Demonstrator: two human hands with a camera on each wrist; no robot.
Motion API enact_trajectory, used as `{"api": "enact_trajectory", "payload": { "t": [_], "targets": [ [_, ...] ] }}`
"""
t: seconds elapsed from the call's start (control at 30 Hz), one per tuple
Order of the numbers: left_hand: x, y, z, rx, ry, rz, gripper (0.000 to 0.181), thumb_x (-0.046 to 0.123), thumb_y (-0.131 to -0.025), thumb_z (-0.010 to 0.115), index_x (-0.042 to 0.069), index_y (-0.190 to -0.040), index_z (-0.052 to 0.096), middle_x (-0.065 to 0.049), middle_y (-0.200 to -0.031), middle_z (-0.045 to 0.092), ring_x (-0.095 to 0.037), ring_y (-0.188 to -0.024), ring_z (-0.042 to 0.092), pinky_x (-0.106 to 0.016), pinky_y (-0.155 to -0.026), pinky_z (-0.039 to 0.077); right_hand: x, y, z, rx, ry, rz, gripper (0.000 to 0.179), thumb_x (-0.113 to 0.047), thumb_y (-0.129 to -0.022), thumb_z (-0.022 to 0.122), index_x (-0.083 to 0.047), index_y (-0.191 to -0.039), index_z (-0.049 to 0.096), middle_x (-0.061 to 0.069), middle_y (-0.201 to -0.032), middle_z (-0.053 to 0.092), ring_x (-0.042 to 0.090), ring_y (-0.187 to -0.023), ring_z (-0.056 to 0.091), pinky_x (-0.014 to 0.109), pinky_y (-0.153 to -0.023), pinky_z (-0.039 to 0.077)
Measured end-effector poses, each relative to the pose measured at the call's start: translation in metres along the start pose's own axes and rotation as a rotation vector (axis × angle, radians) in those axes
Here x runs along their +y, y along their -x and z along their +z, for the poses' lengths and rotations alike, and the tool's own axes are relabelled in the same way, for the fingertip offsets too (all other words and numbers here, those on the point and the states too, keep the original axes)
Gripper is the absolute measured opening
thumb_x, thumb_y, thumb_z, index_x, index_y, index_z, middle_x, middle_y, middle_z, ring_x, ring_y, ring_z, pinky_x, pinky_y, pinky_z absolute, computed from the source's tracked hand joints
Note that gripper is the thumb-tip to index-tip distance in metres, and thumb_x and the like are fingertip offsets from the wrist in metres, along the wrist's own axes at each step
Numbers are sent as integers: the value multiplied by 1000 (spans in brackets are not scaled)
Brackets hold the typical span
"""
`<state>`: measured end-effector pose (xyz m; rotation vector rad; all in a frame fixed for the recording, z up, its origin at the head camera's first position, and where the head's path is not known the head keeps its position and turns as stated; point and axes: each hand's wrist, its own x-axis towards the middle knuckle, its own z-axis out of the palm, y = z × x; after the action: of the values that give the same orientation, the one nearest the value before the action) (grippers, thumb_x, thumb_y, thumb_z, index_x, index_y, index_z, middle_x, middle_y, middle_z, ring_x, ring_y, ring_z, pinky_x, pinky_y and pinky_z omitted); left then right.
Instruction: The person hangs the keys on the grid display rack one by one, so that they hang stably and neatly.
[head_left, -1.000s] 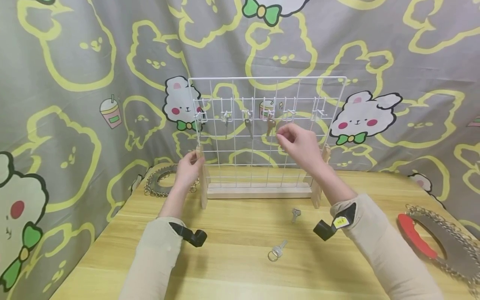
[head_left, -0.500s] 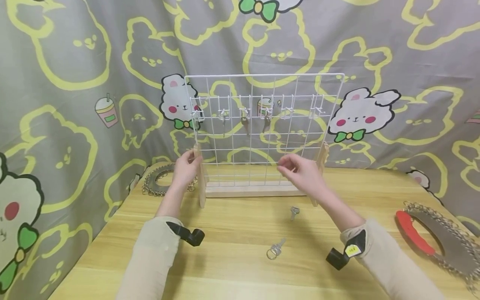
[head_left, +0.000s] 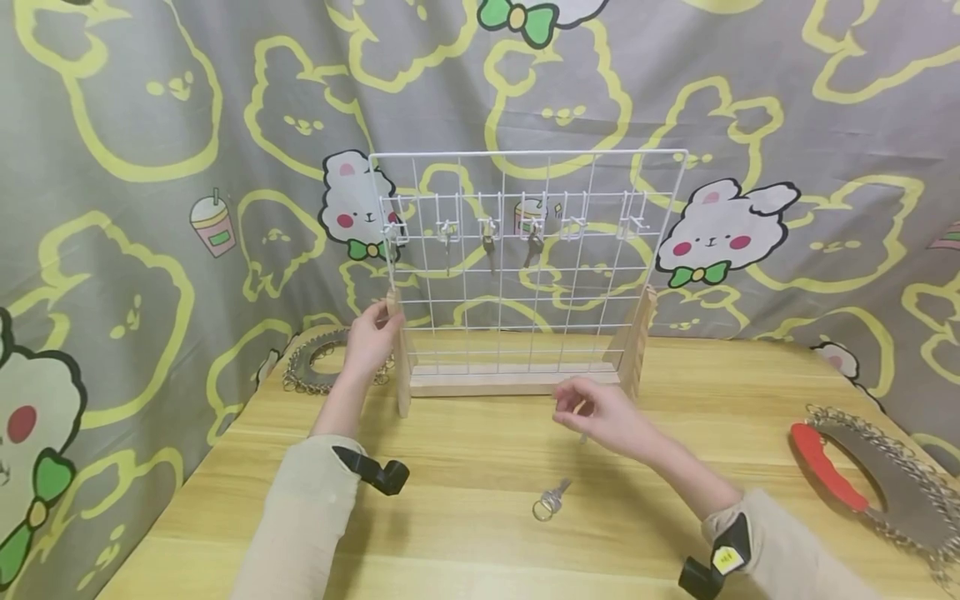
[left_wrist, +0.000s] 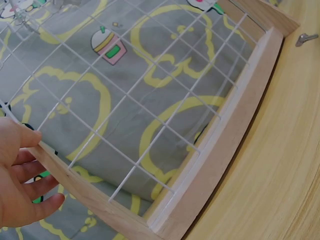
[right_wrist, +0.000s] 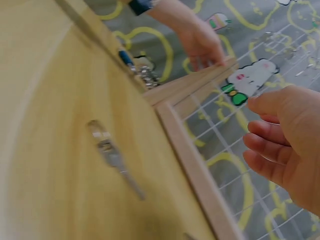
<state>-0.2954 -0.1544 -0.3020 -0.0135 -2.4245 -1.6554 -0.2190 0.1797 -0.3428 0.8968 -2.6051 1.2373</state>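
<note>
Loosely curled right hand (head_left: 603, 417); left hand (head_left: 371, 336) pinches post (head_left: 403, 375).

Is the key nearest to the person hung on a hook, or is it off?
Off: this key lies on the tabletop, before the rack's wooden base.

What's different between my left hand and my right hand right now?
Your left hand grips the wooden side post; your right hand holds nothing. The left hand is at one end of the rack, while the right hand hovers in front of it, above the table. Both are bare.
</note>
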Motion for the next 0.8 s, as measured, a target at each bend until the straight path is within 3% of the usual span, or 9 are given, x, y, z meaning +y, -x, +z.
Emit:
{"api": "enact_trajectory", "payload": {
  "t": [0.3,0.5,0.8],
  "targets": [
    [-1,-1,1,9,-1,4,49,20,-96,49,2,-140,36,-19,-137,43,-33,-124,42,-43,-102,38,12,26,26,-161,-70,-56,22,-6,-79,72,0,-97,61,-4,-82,61,7,-77,56,25,-66,53],
    [-3,-2,1,8,-5,4,49,21,-96,49,2,-140,36,-19,-137,43,-33,-124,43,-43,-102,38,14,40,41,-284,-141,-103,23,-15,-79,73,-6,-95,61,-1,-82,60,6,-74,55,24,-64,53],
    [-2,-1,0,12,-4,4,49,20,-96,49,2,-140,36,-19,-138,42,-33,-124,43,-43,-102,38,19,50,55,-323,-51,-207,16,-17,-79,73,-14,-90,61,-8,-81,55,2,-73,50,18,-62,48]
  ]
}}
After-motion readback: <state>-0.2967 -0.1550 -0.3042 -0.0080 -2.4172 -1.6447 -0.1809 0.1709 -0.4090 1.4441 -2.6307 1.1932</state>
